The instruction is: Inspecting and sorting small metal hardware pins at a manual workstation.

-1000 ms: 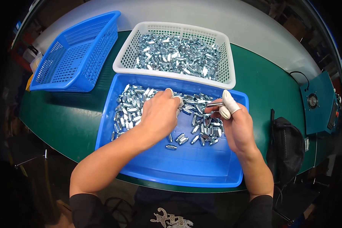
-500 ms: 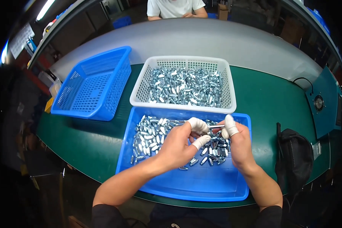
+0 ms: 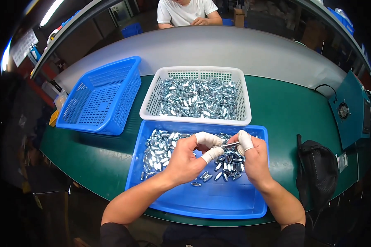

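My right hand [image 3: 254,158], with white finger covers, pinches a thin silver metal rod [image 3: 231,144] between thumb and fingers. The rod points left, to the fingertips of my left hand [image 3: 187,158], which also wears white covers. Those fingers close on a small metal part, mostly hidden, that meets the rod's end. Both hands hover over a shallow blue tray [image 3: 218,201]. Many small shiny metal fittings [image 3: 156,158], hexagonal in look, lie loose along its far and left sides, with several [image 3: 231,166] scattered beneath my hands.
Behind the tray, a white mesh basket [image 3: 247,103] holds a heap of similar metal fittings. A blue mesh basket [image 3: 119,111] stands at the left. On the green table [image 3: 280,107] are a black bag [image 3: 317,171] and a teal box with a fan [image 3: 350,111]. Another person [image 3: 187,12] sits beyond the grey partition.
The view has shifted slightly. The rod shows more plainly between my hands and slants a little more. Across the partition, the other person's hand has moved.
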A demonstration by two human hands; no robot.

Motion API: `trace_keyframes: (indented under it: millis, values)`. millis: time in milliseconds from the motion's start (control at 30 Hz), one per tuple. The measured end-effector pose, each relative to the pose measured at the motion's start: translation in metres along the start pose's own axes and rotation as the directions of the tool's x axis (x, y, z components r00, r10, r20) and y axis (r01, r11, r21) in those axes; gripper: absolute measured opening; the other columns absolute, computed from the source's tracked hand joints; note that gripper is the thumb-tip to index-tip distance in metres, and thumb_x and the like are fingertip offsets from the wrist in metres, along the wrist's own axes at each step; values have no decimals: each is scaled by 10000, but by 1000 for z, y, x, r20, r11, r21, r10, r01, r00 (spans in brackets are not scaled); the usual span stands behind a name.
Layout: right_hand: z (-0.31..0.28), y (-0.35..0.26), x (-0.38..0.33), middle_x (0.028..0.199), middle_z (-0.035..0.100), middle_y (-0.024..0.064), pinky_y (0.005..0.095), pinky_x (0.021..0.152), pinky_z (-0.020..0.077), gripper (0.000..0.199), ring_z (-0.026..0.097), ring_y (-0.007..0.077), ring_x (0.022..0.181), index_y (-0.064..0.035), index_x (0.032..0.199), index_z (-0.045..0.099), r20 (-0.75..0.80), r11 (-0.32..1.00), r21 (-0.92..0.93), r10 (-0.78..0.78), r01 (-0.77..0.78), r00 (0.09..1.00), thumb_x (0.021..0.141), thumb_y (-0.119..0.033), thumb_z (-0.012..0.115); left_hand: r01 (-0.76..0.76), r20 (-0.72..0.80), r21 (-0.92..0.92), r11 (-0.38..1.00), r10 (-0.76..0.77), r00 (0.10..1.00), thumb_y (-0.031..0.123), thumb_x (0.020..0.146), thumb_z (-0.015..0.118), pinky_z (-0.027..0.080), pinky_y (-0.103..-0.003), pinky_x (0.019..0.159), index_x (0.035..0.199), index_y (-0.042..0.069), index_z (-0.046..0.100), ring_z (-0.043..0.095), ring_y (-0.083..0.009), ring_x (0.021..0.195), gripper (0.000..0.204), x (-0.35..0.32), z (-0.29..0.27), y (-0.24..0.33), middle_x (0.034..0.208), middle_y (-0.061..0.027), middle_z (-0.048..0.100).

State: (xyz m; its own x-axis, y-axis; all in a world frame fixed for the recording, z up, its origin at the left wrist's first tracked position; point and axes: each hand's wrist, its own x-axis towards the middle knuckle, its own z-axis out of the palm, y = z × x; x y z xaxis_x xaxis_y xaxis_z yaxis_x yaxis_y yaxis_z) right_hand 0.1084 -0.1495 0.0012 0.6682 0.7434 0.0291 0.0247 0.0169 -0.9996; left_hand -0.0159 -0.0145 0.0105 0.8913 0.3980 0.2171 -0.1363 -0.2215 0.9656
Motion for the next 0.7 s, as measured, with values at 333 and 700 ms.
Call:
trace_keyframes:
  millis: [333, 700]
  values:
    - [12, -14, -13, 624, 467, -58, 209, 539, 307, 360, 386, 26, 586, -12, 838, 627, 132, 998, -51, -39, 46, 990, 974, -269, 415, -434, 56, 391, 811, 450, 891, -4, 694, 741, 473, -293, 667, 829, 12, 628, 625, -226, 712, 178, 0, 0, 9, 807, -107, 658]
    - [3, -6, 1, 717, 636, 99, 265, 673, 422, 390, 543, 138, 652, 9, 841, 642, 235, 943, 133, 270, -306, 934, 945, -308, 440, -548, 185, 531, 647, 542, 819, 3, 679, 733, 461, -306, 576, 919, 30, 660, 594, -221, 652, 253, 8, -10, 7, 757, -86, 638]
